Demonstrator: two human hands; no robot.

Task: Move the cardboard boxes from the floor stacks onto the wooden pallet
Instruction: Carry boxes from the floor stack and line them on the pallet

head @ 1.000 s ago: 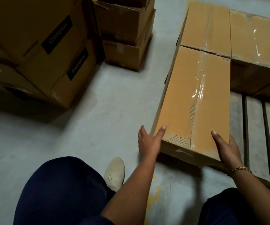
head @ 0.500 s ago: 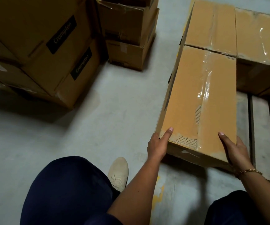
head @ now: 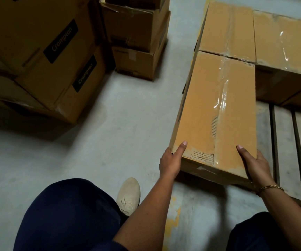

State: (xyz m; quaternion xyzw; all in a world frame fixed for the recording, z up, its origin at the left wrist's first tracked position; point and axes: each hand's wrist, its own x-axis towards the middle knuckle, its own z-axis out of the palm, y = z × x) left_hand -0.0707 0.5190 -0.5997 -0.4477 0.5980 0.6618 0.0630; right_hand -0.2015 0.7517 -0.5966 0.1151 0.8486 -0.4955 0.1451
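A long taped cardboard box (head: 207,113) lies on the left edge of the wooden pallet (head: 289,142), its far end against another box (head: 225,28). My left hand (head: 171,160) grips its near left corner, thumb on top. My right hand (head: 253,163) grips the near right corner, thumb on top and fingers down the side. A third box (head: 283,51) sits on the pallet to the right.
Floor stacks stand to the left: large boxes with black labels (head: 42,57) and a smaller stack of two (head: 137,38) behind them. Grey concrete floor (head: 118,124) lies between the stacks and the pallet. My dark trousers and a beige shoe (head: 128,194) fill the bottom.
The box has slid a little farther onto the pallet and sits closer against the box behind it. Both hands stay on its near corners.
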